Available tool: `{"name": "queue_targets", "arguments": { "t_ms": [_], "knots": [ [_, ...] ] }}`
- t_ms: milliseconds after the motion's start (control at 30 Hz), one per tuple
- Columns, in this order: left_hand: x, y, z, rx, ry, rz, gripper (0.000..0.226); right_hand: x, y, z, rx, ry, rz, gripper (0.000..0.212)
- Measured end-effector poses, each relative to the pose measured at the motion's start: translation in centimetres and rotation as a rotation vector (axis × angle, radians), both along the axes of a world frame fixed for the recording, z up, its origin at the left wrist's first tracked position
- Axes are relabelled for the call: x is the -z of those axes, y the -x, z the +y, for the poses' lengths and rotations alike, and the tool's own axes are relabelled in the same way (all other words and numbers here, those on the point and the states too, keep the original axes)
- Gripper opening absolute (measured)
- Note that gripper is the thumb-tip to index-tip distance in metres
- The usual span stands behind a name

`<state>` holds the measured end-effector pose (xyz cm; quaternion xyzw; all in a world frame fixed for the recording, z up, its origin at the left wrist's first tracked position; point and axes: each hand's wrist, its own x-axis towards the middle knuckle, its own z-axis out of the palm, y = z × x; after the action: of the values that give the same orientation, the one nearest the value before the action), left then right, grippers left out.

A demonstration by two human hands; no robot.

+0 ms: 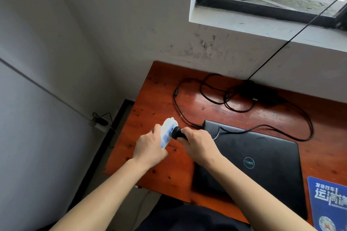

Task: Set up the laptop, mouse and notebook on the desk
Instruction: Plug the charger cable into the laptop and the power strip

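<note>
Here: 2 hands (174, 144), 1 laptop (249, 157) (shut), 1 plug (178, 133).

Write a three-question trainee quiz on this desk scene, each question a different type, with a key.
1. True or false: the laptop lid is open.
2. Which hand grips the black plug? A) left B) right C) neither
3. Fill in: the left hand holds a white ____ with blue sockets.

Key: 1 false, the lid is closed. 2 B, the right hand presses the plug at the power strip. 3 power strip.
</note>
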<state>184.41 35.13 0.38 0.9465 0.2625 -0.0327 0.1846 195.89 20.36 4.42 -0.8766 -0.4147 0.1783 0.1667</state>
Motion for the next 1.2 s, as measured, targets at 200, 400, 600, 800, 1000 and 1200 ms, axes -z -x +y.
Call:
{"name": "queue_targets", "arguments": {
  "t_ms": [200, 400, 600, 800, 1000, 1200],
  "knots": [
    [0.9, 0.9, 0.3, -0.076, 0.237, -0.034, 0.051, 0.8, -0.6, 0.9, -0.006, 0.244, 0.075, 0.034],
    [-0.1, 0.5, 2.2, -0.247, 1.089, -0.095, 0.075, 1.6, -1.1, -0.9, -0.017, 0.212, 0.211, 0.039],
    [-0.6, -0.5, 2.0, -0.363, 1.161, 0.083, 0.101, 0.8, -0.4, -1.3, -0.112, 0.112, 0.211, 0.036],
    [-0.8, -0.8, 1.8, -0.363, 1.058, 0.035, 0.097, -0.2, -0.1, -1.1, -0.15, 0.112, 0.217, 0.034],
    [-0.8, -0.8, 1.5, -0.403, 0.937, -0.024, 0.085, -0.7, 0.2, -0.3, -0.21, 0.146, 0.076, 0.035],
    [-0.8, -0.8, 2.4, -0.393, 1.082, -0.011, 0.086, -1.1, -0.2, 0.0, -0.231, 0.05, -0.01, 0.031]
  ]
}}
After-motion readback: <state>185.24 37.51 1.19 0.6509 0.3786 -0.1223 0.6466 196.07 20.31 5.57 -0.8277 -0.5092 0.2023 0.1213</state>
